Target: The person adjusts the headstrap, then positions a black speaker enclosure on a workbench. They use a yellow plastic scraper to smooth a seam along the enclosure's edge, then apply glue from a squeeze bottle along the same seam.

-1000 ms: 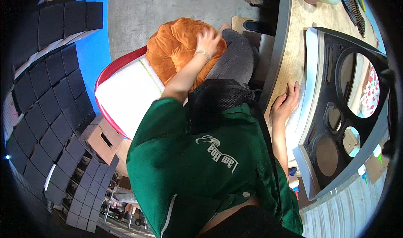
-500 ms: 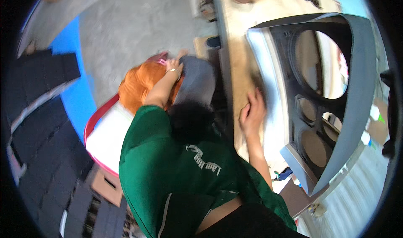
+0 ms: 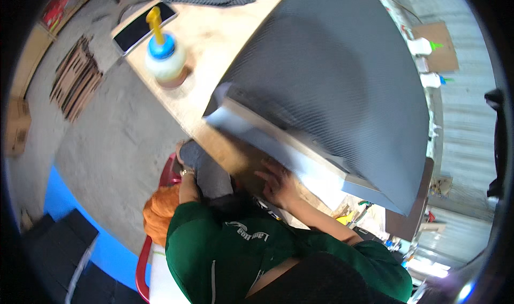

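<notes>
Hovering or resting (contact unclear), my right hand (image 3: 280, 186) is wide, fingers loosely spread, just beside the dark textured casing (image 3: 326, 73) on the wooden bench (image 3: 209, 33). My left hand (image 3: 184, 168) is near the orange cushion (image 3: 159, 214); too small to tell its state.

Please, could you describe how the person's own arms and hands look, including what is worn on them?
The left sleeve and right sleeve are dark green, leaving the forearms bare. Around the left wrist is a thin, pale bracelet. The right hand wears no glove; it is too blurred to tell about rings.
</notes>
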`<state>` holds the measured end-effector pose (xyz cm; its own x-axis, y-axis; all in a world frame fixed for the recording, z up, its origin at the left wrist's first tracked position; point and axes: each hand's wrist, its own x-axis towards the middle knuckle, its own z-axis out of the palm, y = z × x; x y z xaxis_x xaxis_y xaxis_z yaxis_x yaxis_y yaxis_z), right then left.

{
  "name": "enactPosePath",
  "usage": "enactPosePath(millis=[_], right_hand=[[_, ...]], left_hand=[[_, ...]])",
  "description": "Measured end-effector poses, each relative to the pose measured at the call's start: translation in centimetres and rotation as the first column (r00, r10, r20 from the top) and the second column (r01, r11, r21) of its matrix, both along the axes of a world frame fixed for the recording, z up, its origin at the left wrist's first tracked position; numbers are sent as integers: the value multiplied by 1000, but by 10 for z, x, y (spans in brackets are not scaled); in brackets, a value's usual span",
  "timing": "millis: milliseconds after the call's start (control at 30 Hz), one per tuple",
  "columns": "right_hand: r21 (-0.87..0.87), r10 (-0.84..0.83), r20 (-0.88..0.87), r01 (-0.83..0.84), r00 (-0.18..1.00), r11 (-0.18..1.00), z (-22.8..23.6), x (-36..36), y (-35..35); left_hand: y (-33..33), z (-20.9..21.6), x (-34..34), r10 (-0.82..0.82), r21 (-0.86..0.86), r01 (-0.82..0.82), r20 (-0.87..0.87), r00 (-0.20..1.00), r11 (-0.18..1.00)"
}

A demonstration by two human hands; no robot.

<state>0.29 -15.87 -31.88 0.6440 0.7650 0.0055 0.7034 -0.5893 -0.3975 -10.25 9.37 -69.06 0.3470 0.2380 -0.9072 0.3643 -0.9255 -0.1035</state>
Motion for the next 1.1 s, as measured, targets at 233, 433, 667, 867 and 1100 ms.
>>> enactPosePath(millis=[233,433,667,867,1100], right_hand=[[5,-84,-59,84,995,996,-10,-9,-9],[116,-25,-94,36,995,993,6,-5,-11],[53,-98,-35,100,995,994,18,-8,-8],[276,-182,37,165,983,947,-1,-16,-12],[284,-325,414,218,850,934,-1,-32,-3]], left_hand=[[16,1,64,-101,-15,100,-112,988,995],[64,42,76,-104,-50,93,-309,945,994],[146,149,98,236,-26,-324,-629,741,946],[171,190,130,110,-289,-21,297,949,957],[163,293,123,-48,-508,547,702,710,665]])
